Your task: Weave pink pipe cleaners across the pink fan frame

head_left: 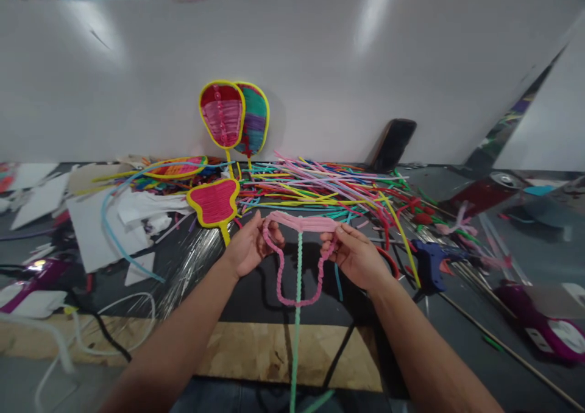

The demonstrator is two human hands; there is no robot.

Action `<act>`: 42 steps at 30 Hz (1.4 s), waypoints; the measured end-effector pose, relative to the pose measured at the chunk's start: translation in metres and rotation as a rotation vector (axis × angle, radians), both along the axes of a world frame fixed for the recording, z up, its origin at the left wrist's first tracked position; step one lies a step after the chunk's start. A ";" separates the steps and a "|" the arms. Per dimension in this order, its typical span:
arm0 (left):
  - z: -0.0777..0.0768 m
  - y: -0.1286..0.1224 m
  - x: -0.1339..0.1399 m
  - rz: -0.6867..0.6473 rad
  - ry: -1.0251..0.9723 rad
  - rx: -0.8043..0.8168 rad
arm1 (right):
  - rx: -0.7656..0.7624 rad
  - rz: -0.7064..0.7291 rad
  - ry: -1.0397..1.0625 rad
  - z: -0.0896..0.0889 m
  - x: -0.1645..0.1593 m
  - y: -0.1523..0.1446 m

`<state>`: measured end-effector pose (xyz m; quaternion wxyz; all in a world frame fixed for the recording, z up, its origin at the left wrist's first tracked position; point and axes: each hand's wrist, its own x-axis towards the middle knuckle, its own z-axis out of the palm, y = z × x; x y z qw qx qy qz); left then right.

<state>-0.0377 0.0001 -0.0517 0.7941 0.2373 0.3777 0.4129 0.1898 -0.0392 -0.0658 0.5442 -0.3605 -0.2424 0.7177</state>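
Observation:
Between my two hands hangs a pink pipe-cleaner fan frame [280, 277], its top part wound with lighter pink strands. A mint-green pipe-cleaner stem [298, 279] runs down its middle and on past the lower edge. My left hand [250, 245] pinches the frame's upper left corner, and my right hand [356, 251] pinches the upper right corner. Just beyond my left hand lies a finished pink fan with a yellow rim [214, 201]. Behind the frame spreads a heap of loose coloured pipe cleaners [311, 184].
Two more fans [222, 114] lean on the white partition [315, 96], with a black phone [393, 145] propped farther right. On the right are a blue glue gun [429, 267], a red can [487, 192] and a purple device [542, 321]. White card pieces [103, 233] and cables [103, 328] lie left.

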 end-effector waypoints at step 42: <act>-0.003 -0.005 0.007 0.096 0.455 0.270 | 0.388 -0.362 -0.777 -0.009 0.003 0.003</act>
